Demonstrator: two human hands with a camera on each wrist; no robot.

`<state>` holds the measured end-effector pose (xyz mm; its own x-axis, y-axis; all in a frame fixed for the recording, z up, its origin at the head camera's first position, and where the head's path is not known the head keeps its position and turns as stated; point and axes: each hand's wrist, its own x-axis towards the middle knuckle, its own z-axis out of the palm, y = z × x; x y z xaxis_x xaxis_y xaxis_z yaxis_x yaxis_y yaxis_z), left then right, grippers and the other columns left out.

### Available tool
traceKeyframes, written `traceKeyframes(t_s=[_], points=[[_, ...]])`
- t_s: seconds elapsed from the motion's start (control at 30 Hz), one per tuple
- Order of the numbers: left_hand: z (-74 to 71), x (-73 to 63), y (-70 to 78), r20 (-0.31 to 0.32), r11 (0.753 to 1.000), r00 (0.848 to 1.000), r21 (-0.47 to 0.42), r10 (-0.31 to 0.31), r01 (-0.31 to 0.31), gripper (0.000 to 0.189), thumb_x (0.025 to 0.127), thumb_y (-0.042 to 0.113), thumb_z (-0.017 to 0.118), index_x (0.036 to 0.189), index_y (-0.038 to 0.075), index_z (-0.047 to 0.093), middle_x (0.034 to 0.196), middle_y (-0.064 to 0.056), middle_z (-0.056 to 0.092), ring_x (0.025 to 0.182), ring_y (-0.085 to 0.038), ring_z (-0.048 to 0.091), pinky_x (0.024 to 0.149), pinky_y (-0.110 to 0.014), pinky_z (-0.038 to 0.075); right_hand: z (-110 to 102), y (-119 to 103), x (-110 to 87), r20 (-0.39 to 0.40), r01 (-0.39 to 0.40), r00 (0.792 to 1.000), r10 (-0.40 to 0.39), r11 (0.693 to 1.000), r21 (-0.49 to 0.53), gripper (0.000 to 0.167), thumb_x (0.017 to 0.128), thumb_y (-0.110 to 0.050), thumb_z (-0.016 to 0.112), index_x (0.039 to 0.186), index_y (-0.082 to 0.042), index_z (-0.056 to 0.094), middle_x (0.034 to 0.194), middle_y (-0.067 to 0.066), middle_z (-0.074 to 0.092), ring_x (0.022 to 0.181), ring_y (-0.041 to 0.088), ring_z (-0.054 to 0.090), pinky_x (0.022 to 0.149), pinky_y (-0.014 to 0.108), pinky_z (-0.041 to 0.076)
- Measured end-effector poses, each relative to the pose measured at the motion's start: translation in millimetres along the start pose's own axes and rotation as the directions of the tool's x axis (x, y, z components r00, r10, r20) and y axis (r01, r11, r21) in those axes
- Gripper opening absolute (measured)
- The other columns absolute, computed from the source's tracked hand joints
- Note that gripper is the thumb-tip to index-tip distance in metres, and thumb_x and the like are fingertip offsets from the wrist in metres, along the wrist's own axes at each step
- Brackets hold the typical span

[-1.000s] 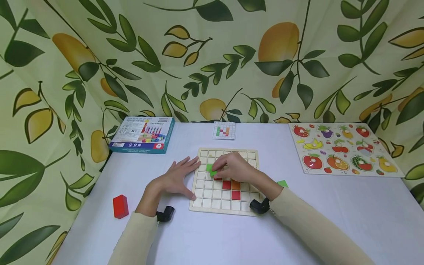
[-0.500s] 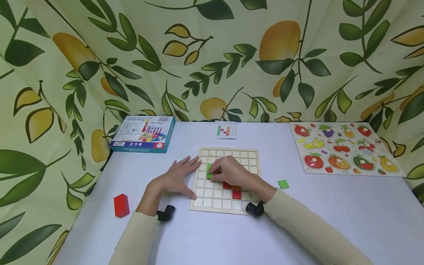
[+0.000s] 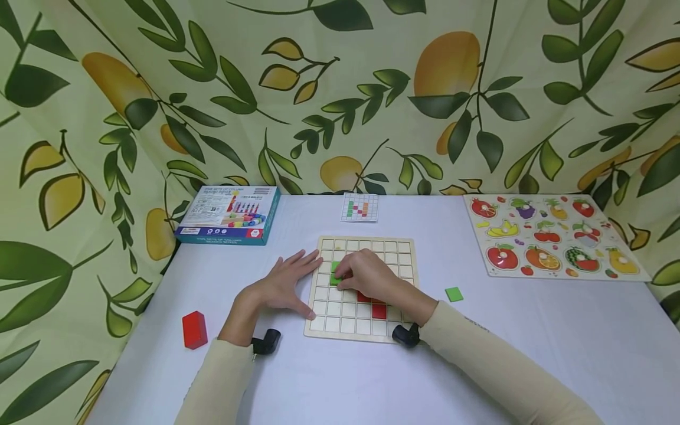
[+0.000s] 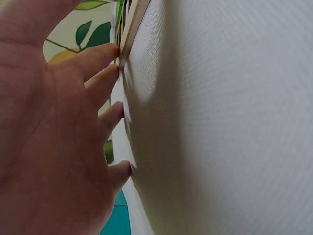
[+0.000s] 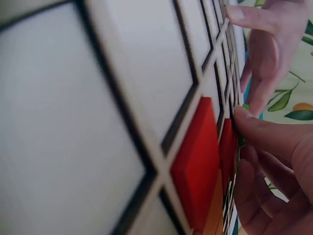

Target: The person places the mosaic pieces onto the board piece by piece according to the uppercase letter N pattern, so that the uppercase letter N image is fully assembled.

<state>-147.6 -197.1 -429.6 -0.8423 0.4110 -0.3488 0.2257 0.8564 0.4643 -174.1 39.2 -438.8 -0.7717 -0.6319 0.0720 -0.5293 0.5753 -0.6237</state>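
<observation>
A wooden grid board [image 3: 340, 332] lies flat in the middle of the table. Over its left half my right hand [image 3: 372, 276] pinches a green square tile [image 3: 334, 281] at a cell, partly covered by the fingers. Another green tile [image 3: 334, 267] sits just behind it. Red tiles, one of them nearer the front [image 3: 379, 311], lie in cells partly under my right hand; an orange tile [image 5: 213, 205] shows beside a red one in the right wrist view. My left hand [image 3: 281, 285] spreads its fingers flat, with thumb and fingertips at the board's left edge.
One loose green tile [image 3: 454, 294] lies right of the board, a red block [image 3: 194, 330] to the left. Behind the board is a small coloured grid card [image 3: 359, 207]. A toy box [image 3: 228, 215] stands back left, a fruit puzzle [image 3: 555, 260] back right.
My right hand has brought the green tile down from above the board to a cell in front of the other green one. Its sleeve no longer covers the loose tile. The left hand stays put.
</observation>
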Motion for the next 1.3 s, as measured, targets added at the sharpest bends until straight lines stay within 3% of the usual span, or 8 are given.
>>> traceKeyframes(t_s=[0.8, 1.1, 1.3], points=[[0.1, -0.5, -1.0, -0.004, 1.0, 1.0, 0.004, 0.007, -0.007, 0.119, 0.065, 0.053, 0.092, 0.162, 0.023, 0.03, 0.174, 0.003, 0.017, 0.163, -0.032, 0.006, 0.128, -0.069, 0.001, -3.9, 1.3, 0.1, 0.07, -0.014, 0.997, 0.019, 0.998, -0.067, 0.019, 0.082, -0.025, 0.086, 0.099, -0.016, 0.084, 0.113, -0.004, 0.078, 0.114, 0.016, 0.07, 0.104, 0.038, 0.055], [0.2, -1.2, 1.3, -0.001, 1.0, 1.0, -0.009, 0.001, -0.001, 0.119, 0.064, 0.053, 0.092, 0.162, 0.025, 0.03, 0.174, 0.004, 0.017, 0.163, -0.031, 0.005, 0.128, -0.068, 0.0, -23.3, 11.8, -3.3, 0.208, 0.029, 0.977, -0.05, 0.994, 0.106, 0.034, 0.085, -0.025, 0.084, 0.117, -0.017, 0.077, 0.121, -0.005, 0.075, 0.097, 0.013, 0.062, 0.087, 0.025, 0.054], [-0.4, 0.0, 1.0, 0.003, 1.0, 1.0, 0.002, -0.006, 0.006, 0.12, 0.064, 0.053, 0.092, 0.162, 0.026, 0.029, 0.174, 0.004, 0.016, 0.163, -0.031, 0.005, 0.128, -0.068, 0.001, -47.2, 12.8, -15.0, 0.18, 0.024, 0.982, -0.053, 0.987, 0.156, 0.045, 0.085, -0.025, 0.084, 0.127, -0.016, 0.072, 0.131, -0.004, 0.07, 0.106, 0.022, 0.065, 0.09, 0.038, 0.059]])
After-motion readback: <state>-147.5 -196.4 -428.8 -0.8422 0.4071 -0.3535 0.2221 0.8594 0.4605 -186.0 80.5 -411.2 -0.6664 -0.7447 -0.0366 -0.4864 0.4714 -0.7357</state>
